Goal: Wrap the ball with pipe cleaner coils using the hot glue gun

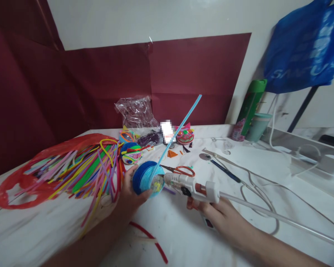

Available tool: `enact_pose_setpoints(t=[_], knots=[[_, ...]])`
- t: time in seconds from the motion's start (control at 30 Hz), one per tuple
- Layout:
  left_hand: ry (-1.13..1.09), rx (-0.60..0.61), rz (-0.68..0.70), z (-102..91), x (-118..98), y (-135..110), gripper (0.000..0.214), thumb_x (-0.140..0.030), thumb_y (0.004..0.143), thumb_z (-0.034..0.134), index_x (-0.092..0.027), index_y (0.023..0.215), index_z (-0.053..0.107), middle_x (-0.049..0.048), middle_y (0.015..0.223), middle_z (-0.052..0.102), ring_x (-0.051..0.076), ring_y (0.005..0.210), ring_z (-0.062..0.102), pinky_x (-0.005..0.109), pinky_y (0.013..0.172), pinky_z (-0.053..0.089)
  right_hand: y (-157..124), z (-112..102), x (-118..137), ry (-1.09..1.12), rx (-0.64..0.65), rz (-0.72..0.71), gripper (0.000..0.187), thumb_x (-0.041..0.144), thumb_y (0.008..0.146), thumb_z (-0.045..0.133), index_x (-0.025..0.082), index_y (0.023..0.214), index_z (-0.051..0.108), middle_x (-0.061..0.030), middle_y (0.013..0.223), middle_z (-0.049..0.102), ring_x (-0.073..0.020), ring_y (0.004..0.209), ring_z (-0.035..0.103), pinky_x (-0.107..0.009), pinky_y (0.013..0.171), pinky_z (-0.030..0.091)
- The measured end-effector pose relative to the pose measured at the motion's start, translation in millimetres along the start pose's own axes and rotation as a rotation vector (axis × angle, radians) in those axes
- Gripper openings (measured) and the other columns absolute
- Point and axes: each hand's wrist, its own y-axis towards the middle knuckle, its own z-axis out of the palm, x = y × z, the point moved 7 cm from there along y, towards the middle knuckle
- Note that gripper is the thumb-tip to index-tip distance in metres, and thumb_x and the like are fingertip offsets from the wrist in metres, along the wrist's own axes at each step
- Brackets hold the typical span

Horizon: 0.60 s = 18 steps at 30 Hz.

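Note:
My left hand (132,191) is wrapped round a ball (142,178) coiled in dark and light blue pipe cleaner, with a part facing right left uncovered. From the ball a loose light blue pipe cleaner (185,120) sticks up to the right. My right hand (211,209) grips a white hot glue gun (183,185), its nozzle close to the uncovered part of the ball; whether they touch I cannot tell. A long clear glue stick (281,221) runs out of the gun's back. Orange-handled scissors (185,170) lie just behind the gun.
At left, a red plastic bag (5,193) lies under many coloured pipe cleaners (86,174). Decorated balls (130,152) and a pink face ornament (185,136) stand at the back. A red pipe cleaner (150,237) lies in front. Cords (261,196), a green can (249,111) and a cup (257,128) are right.

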Motion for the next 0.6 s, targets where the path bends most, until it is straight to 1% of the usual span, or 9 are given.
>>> enact_pose_setpoints(t=[0.13,0.23,0.43,0.6], knots=[[-0.071,0.046,-0.056,3.4,2.7,-0.6,0.087,-0.038,0.055,0.081,-0.022,0.131,0.041,0.0142,0.136,0.049,0.034,0.124,0.050,0.047,0.100,0.043,0.8,-2.4,5.1,0.009,-0.003,-0.033,0.035,0.037,0.084,0.035,0.021,0.077,0.065,-0.0051,0.085,0.068,-0.0219,0.079,0.060,-0.034,0.075,0.050],[-0.073,0.045,-0.072,3.2,1.5,-1.0,0.088,-0.038,0.056,0.081,-0.021,0.132,0.040,0.0149,0.137,0.049,0.034,0.124,0.049,0.047,0.101,0.042,2.3,-1.9,4.8,0.025,0.011,0.005,0.036,0.037,0.082,0.035,0.021,0.078,0.066,-0.0053,0.087,0.069,-0.0221,0.079,0.061,-0.034,0.077,0.050],[-0.064,0.032,-0.064,1.9,0.6,-0.2,0.085,-0.039,0.057,0.080,-0.021,0.131,0.041,0.0132,0.136,0.049,0.032,0.124,0.049,0.043,0.100,0.043,3.0,-1.4,2.1,0.044,0.012,0.048,0.037,0.038,0.079,0.035,0.020,0.079,0.067,-0.0053,0.084,0.069,-0.0220,0.077,0.060,-0.034,0.075,0.049],[-0.066,0.029,-0.059,1.4,-2.4,-0.9,0.083,-0.038,0.057,0.080,-0.022,0.129,0.043,0.0123,0.134,0.051,0.032,0.120,0.052,0.043,0.099,0.044,3.7,-1.0,0.0,0.056,0.023,0.041,0.039,0.038,0.080,0.035,0.019,0.081,0.069,-0.0059,0.083,0.067,-0.0226,0.078,0.060,-0.034,0.073,0.049]])
